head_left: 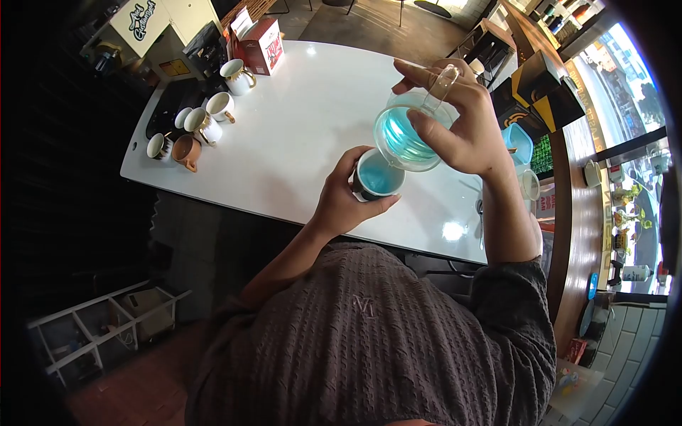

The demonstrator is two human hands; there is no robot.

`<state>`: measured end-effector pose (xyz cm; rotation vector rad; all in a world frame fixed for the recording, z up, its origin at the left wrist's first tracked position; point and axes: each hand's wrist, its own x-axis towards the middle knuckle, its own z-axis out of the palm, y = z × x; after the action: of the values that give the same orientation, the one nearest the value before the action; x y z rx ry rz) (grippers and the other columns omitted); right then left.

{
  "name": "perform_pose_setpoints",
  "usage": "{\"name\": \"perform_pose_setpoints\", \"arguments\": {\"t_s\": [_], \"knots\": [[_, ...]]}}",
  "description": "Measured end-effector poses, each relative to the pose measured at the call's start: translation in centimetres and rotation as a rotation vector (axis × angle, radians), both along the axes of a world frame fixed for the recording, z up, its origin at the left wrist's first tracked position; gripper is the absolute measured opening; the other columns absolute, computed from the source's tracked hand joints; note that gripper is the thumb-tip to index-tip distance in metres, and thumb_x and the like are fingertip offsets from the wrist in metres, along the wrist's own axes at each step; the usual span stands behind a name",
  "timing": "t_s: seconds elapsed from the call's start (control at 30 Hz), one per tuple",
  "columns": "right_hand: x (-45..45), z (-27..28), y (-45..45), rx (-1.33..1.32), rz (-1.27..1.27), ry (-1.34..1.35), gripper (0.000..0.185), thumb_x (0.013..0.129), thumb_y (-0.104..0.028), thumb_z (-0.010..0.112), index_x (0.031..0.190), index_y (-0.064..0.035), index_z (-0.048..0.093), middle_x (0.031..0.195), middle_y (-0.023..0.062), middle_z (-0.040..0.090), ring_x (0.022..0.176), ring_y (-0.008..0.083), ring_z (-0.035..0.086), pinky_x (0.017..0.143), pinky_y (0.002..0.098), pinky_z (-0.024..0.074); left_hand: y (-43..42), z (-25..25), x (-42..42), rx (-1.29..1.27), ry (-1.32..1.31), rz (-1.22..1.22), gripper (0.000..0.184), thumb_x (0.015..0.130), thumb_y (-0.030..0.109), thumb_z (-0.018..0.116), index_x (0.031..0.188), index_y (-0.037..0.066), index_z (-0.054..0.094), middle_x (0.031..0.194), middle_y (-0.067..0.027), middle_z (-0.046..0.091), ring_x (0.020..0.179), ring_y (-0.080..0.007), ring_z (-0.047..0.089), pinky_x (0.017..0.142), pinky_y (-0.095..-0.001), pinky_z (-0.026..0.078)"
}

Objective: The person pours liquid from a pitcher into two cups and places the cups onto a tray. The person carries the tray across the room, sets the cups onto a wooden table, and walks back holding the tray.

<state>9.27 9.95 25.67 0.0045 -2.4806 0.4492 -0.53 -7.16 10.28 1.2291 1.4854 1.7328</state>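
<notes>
left fingers point(347, 165) curled around cup point(387, 191), blue liquid point(376, 175) inside; right fingers point(420, 74) gripping tilted glass jug point(402, 135)

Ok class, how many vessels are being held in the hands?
2: a white-rimmed cup in the left hand and a clear glass jug in the right hand. No other held vessel shows.

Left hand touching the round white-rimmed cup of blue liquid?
Touching: the head view shows the left hand curled around the cup, no visible gap.
</notes>
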Motion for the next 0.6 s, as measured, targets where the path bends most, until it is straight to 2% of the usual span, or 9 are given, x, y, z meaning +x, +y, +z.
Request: {"name": "perform_pose_setpoints", "arguments": {"t_s": [0.07,0.6], "knots": [[-0.2,0.0,-0.2,-0.007,-0.001,0.000,0.049,0.072,-0.027,0.065,0.114,-0.0010,0.072,0.096,0.0087,0.074,0.097,0.0279,0.058,0.095,0.0394,0.0460,-0.2,0.3,-0.2,-0.018,-0.013,-0.027,0.076,0.073,0.010,0.086,0.133,-0.003,0.042,0.119,-0.0121,0.058,0.109,-0.0187,0.060,0.092,-0.0323,0.051],[-1.8,0.3,-2.0,-0.058,-0.028,0.003,0.049,0.071,-0.023,0.066,0.112,0.0033,0.072,0.094,0.0103,0.073,0.096,0.0298,0.057,0.096,0.0396,0.0441,-1.4,0.4,-2.2,-0.054,-0.053,-0.108,0.076,0.073,0.007,0.085,0.134,-0.002,0.040,0.122,-0.0109,0.055,0.113,-0.0173,0.057,0.095,-0.0323,0.050]]}}
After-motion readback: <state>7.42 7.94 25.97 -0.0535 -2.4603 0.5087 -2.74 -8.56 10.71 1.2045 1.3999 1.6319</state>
